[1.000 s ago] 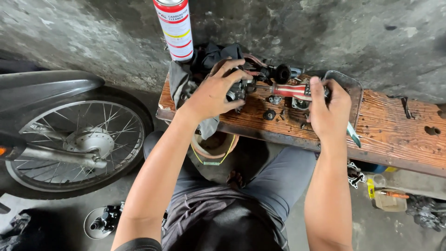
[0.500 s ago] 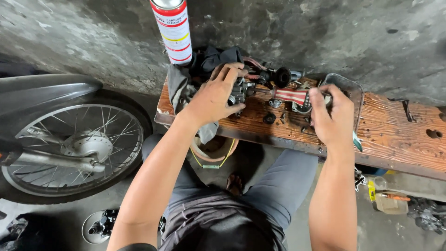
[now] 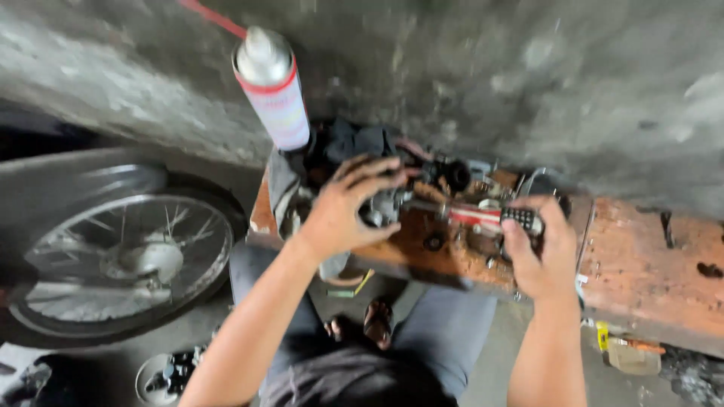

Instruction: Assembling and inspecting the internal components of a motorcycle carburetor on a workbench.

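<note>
Crowded bench end, open plank to the right

We found the spray can (image 3: 273, 90), dark rags (image 3: 354, 143) and small parts (image 3: 460, 177) crowding the wooden bench (image 3: 648, 264) by the wall; the wheel (image 3: 128, 256) blocked our left side.

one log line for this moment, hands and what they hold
left hand: grips metal engine part | right hand: holds red-handled tool | surface: wooden bench | nearby: spray can, spoked wheel
</note>
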